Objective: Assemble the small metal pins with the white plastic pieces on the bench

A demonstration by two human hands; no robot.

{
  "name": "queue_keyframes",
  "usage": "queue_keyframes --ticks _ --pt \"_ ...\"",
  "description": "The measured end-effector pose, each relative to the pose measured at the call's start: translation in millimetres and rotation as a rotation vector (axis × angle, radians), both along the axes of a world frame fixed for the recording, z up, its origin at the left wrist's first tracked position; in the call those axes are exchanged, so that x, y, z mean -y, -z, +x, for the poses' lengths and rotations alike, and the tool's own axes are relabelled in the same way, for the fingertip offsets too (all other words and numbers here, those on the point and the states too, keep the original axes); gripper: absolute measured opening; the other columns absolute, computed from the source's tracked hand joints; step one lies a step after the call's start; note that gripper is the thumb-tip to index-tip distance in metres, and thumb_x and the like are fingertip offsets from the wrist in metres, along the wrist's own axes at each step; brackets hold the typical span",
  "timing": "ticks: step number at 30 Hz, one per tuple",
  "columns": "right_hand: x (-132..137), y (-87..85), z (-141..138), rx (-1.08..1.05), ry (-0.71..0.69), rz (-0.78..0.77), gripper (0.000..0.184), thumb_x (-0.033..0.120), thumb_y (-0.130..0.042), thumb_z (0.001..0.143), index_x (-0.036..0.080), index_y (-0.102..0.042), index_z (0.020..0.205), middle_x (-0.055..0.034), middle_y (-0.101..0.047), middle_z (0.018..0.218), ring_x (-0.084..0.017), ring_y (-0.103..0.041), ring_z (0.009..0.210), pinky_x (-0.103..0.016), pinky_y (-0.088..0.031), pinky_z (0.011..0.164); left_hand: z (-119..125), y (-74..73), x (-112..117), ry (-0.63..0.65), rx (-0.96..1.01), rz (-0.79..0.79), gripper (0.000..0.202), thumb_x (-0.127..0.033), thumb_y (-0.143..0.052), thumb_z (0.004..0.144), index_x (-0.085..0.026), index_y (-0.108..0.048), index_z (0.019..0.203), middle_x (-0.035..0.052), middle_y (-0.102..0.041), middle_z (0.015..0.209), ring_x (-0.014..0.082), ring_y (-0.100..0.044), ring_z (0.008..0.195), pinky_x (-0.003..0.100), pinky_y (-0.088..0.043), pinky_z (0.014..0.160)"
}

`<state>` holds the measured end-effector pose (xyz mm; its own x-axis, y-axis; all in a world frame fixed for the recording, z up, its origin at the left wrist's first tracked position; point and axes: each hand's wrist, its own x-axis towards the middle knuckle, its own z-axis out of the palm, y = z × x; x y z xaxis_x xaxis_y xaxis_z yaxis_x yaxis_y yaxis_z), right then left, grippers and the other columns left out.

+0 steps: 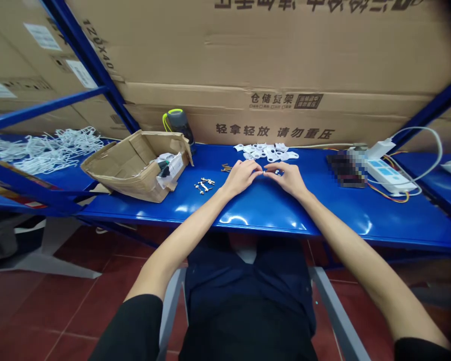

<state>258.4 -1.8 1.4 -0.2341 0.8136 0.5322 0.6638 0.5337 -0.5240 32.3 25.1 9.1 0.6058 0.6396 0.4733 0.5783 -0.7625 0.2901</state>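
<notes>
Head camera, looking down at a blue shelf used as a workbench: my left hand and right hand meet at frame centre. The fingertips of both are pinched shut on a small part, too tiny for me to identify, held just above the shelf. Just beyond the hands lies a heap of white plastic pieces; toward frame left, a few metal fittings lie loose. By my reading the work is at an early or middle stage, since the heap looks large, though I cannot tell finished pieces from waiting ones. An open cardboard box sits left of centre, a power strip at right.
</notes>
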Motion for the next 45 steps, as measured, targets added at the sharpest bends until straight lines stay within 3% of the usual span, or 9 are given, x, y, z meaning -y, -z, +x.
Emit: queue_keyframes --ticks 4,10,16,25,28,31,38,45 --pt "3.0 -4.3 -0.1 0.007 0.024 -0.037 0.035 0.058 -0.066 0.098 0.027 -0.084 0.093 -0.0059 -0.084 0.098 -0.029 -0.074 0.09 -0.044 -0.057 0.09 -0.9 -2.9 1.1 -0.009 -0.008 -0.032 0.022 -0.033 -0.053 0.111 -0.021 -0.071 0.111 0.0062 -0.076 0.12 0.0227 -0.067 0.113 0.037 -0.041 0.102" --pt "5.0 -3.5 -3.1 0.024 -0.011 -0.064 0.037 0.058 -0.063 0.099 0.028 -0.084 0.095 -0.006 -0.083 0.1 -0.029 -0.073 0.094 -0.044 -0.055 0.092 -3.5 -1.9 -1.6 0.016 -0.022 -0.043 0.023 -0.035 -0.055 0.11 -0.022 -0.074 0.111 0.0057 -0.077 0.117 0.0222 -0.066 0.112 0.036 -0.041 0.101" --pt "1.6 -3.3 -1.9 0.11 -0.034 -0.067 0.027 0.049 -0.066 0.098 0.028 -0.083 0.092 -0.0057 -0.083 0.102 -0.03 -0.069 0.101 -0.046 -0.052 0.097 -11.8 -3.1 -8.8 0.055 -0.187 -0.004 0.02 -0.032 -0.06 0.107 -0.024 -0.076 0.117 0.0064 -0.077 0.121 0.0251 -0.064 0.116 0.04 -0.039 0.102" --pt "6.9 -0.1 -11.0 0.177 -0.232 -0.104 0.029 0.051 -0.066 0.099 0.028 -0.081 0.089 -0.0068 -0.078 0.125 -0.031 -0.065 0.117 -0.052 -0.044 0.107 -29.4 -8.6 -16.7 -0.332 -0.123 0.049 0.03 -0.014 -0.05 0.102 -0.023 -0.077 0.114 0.0122 -0.075 0.121 0.0338 -0.062 0.117 0.05 -0.042 0.101" --pt "8.9 0.5 -14.0 0.185 -0.27 -0.113 0.029 0.051 -0.066 0.099 0.028 -0.081 0.091 -0.0073 -0.077 0.127 -0.031 -0.064 0.118 -0.054 -0.042 0.109 -30.7 -8.3 -16.5 -0.386 -0.1 0.046 0.032 -0.011 -0.048 0.101 -0.021 -0.076 0.112 0.0134 -0.074 0.121 0.035 -0.062 0.117 0.051 -0.043 0.101" --pt "8.9 0.3 -15.2 0.198 -0.277 -0.113 0.028 0.05 -0.065 0.099 0.027 -0.081 0.093 -0.008 -0.077 0.128 -0.031 -0.064 0.119 -0.055 -0.042 0.11 -25.8 -4.7 -13.8 -0.344 -0.123 0.035 0.031 -0.011 -0.048 0.101 -0.021 -0.076 0.111 0.0122 -0.075 0.119 0.0335 -0.063 0.118 0.05 -0.043 0.102" --pt "7.6 2.1 -14.5 0.226 -0.282 -0.069 0.026 0.045 -0.063 0.1 0.028 -0.082 0.098 -0.0082 -0.077 0.127 -0.031 -0.064 0.119 -0.052 -0.045 0.105 -11.0 4.5 -6.4 -0.1 -0.218 -0.02 0.027 -0.02 -0.049 0.106 -0.021 -0.074 0.115 0.0091 -0.073 0.123 0.0271 -0.064 0.116 0.04 -0.047 0.097" --pt "6.0 3.2 -14.3 0.243 -0.264 -0.083 0.034 0.053 -0.058 0.103 0.028 -0.081 0.101 -0.0078 -0.077 0.127 -0.031 -0.064 0.119 -0.05 -0.045 0.106 -11.4 6.3 -7.7 -0.062 -0.195 -0.013 0.028 -0.02 -0.048 0.106 -0.021 -0.075 0.115 0.0085 -0.073 0.121 0.0248 -0.065 0.114 0.037 -0.048 0.098"
